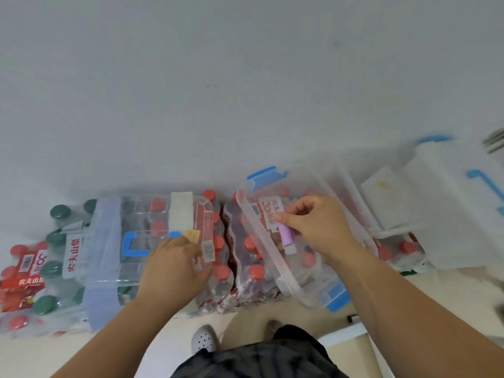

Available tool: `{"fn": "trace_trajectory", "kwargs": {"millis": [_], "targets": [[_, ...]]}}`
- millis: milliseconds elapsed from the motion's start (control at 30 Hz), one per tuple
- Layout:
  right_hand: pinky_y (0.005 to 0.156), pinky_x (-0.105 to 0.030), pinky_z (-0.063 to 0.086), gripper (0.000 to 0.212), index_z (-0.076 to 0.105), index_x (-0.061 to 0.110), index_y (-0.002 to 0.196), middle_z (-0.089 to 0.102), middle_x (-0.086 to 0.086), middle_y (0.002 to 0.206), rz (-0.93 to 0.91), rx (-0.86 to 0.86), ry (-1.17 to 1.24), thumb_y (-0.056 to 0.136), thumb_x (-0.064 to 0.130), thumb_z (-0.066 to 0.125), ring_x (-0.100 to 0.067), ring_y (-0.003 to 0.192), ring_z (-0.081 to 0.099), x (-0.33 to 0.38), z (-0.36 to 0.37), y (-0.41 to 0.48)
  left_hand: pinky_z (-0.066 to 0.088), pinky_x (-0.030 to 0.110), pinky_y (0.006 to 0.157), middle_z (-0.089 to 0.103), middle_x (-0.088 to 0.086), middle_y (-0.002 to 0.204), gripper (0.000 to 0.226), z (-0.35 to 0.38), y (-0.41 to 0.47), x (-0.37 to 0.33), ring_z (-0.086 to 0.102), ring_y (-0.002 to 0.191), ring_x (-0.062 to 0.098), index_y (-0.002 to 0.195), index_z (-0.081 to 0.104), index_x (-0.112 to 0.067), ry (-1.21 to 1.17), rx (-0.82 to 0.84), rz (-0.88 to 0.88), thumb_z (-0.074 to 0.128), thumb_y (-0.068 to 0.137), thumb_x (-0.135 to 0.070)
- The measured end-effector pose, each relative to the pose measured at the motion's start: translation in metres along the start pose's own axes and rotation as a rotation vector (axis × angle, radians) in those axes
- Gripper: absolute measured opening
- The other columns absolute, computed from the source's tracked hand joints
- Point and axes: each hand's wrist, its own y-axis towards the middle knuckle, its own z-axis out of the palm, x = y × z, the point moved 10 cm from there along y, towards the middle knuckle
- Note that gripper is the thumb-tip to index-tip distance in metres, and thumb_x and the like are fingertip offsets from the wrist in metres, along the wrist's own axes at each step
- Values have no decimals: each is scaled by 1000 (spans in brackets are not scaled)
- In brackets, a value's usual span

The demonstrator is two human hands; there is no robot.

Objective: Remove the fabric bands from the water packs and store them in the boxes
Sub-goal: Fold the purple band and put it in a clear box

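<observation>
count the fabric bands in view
3: lavender band over the left packs, white band at the left clear box, pink band held by the right hand. Others may be hidden.

A plain storage corner: shrink-wrapped water packs (221, 274) and clear plastic boxes (262, 242) line a white wall (245, 91).

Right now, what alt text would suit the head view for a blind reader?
The right hand holds a rolled purple band inside an open clear box atop bottled water packs; the left hand rests on a lidded box.
</observation>
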Motion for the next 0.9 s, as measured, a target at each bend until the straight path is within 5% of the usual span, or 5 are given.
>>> {"fn": "trace_trajectory", "kwargs": {"millis": [200, 300, 533, 667, 900], "targets": [[64, -35, 59, 18, 74, 11, 66, 74, 1, 65, 17, 154, -80, 74, 19, 88, -14, 62, 68, -7, 28, 33, 52, 28, 71, 71, -8, 81, 24, -53, 25, -39, 64, 77, 7, 89, 74, -25, -564, -93, -146, 66, 88, -48], [55, -21, 52, 15, 75, 10, 71, 75, -2, 70, 15, 242, -132, 77, 17, 87, -10, 60, 66, -11, 41, 44, 56, 39, 73, 71, -3, 78, 17, -50, 36, -63, 67, 73, 15, 80, 69, -32, -766, -63, -210, 70, 85, -47], [54, -30, 57, 28, 69, 19, 59, 67, -2, 61, 89, 376, -65, 77, 1, 80, -16, 56, 62, -29, 75, 61, 53, 37, 62, 76, -3, 81, 15, -31, 57, -75, 66, 66, 23, 96, 74, -38, -905, -73, -238, 66, 89, -28], [71, -52, 64, 24, 72, 20, 62, 76, -8, 75, 196, 311, -31, 76, 4, 82, -29, 77, 75, -49, 83, 65, 55, 51, 87, 74, 11, 97, 15, -35, 70, -77, 69, 85, 26, 100, 74, -31, -929, -82, -207, 63, 94, -39], [66, -37, 62, 18, 72, 20, 72, 75, 3, 71, 279, 183, 35, 73, 30, 87, -18, 60, 67, -53, 84, 74, 53, 58, 90, 72, 15, 102, 19, -30, 78, -80, 66, 97, 39, 102, 73, -31, -928, -22, -150, 60, 95, -42]]}}
